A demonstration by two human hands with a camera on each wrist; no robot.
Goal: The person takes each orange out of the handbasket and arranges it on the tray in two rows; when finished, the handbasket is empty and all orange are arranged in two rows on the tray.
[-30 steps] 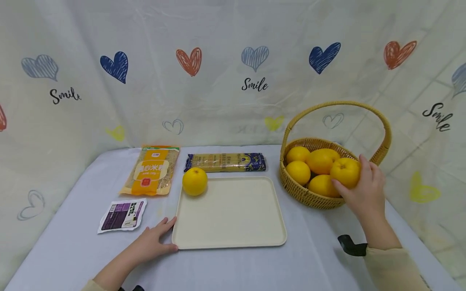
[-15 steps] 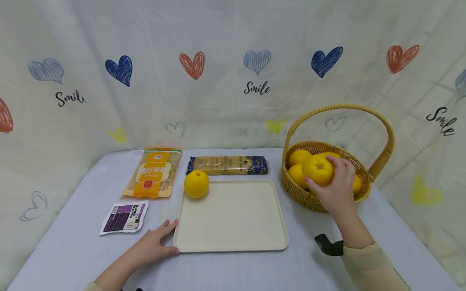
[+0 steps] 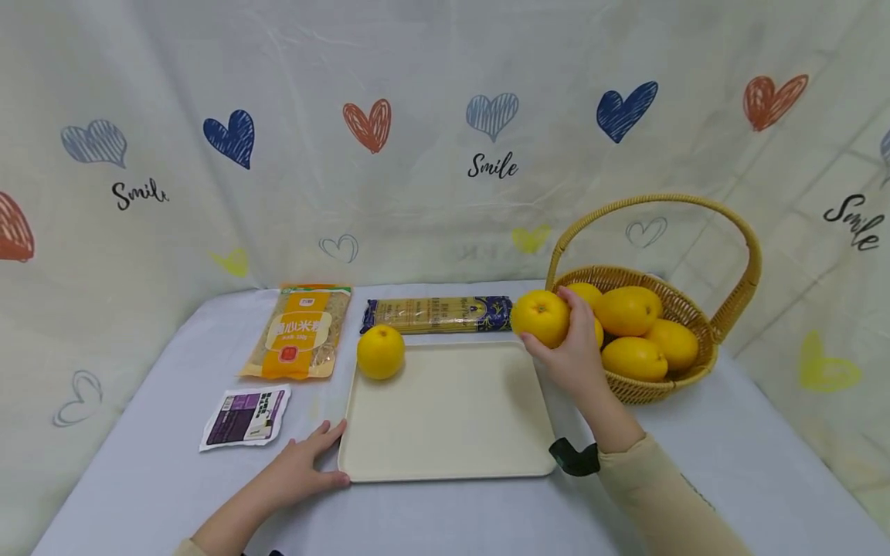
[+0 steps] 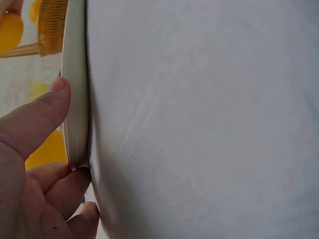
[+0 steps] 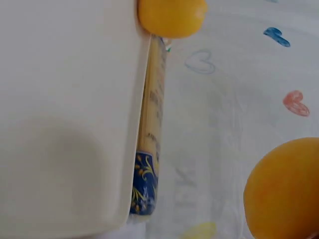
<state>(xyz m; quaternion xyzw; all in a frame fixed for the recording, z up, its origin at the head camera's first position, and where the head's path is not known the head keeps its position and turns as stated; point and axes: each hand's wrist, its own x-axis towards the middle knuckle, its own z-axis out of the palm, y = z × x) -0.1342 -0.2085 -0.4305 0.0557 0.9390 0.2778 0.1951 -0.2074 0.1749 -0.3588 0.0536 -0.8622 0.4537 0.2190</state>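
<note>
My right hand [image 3: 579, 351] holds a round yellow orange [image 3: 540, 319] between thumb and fingers, raised over the tray's back right corner. In the right wrist view this orange [image 5: 286, 191] shows at the lower right. Another orange [image 3: 380, 352] sits at the back left corner of the cream rectangular tray [image 3: 452, 425]. My left hand [image 3: 295, 472] grips the tray's front left corner. The left wrist view shows its thumb [image 4: 42, 112] at the rim and its bent fingers [image 4: 65, 196] around the corner.
A wicker basket [image 3: 643, 390] with a tall handle stands at the right, holding several yellow fruits [image 3: 626, 310]. Behind the tray lies a pack of noodles [image 3: 434, 314]. An orange-labelled food bag [image 3: 299, 332] and a small purple-and-white packet [image 3: 245, 417] lie at the left.
My right hand has lifted the orange out of the basket and carried it left to the tray's back right corner. My left hand stays at the tray's corner.
</note>
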